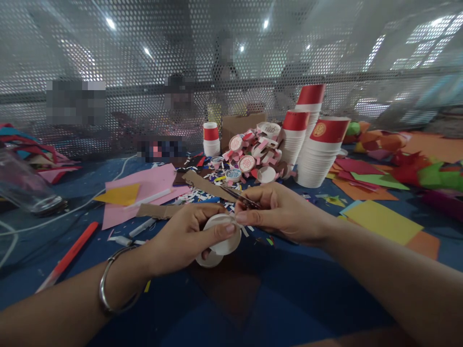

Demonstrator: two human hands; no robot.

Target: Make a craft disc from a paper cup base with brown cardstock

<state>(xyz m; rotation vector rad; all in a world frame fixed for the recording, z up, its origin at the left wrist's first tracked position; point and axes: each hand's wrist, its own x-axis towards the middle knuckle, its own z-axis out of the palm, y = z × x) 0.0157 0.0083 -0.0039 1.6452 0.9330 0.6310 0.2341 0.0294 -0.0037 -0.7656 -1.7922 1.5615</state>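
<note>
My left hand (197, 231) is closed around white paper cup bottoms (227, 241), round discs with a raised rim, the thumb pressing on the upper one. A second disc (210, 259) shows partly below it. My right hand (275, 209) is closed on a slim dark metal tool (249, 200) that looks like scissors, its thin points directed up and to the left. The right thumb and fingertips meet at the disc's right edge; whether they pinch it is hard to tell. Just beyond my hands lies a brown cardboard strip (208, 185) among white paper scraps (198, 196).
Behind my hands sits a pile of cut cup bottoms (247, 164). Tall stacks of red-and-white paper cups (314, 161) stand right of it, a shorter stack (211, 140) left. Coloured paper (383, 219), pink sheets (155, 180), a red stick (68, 253) and a clear jar (29, 180) lie around.
</note>
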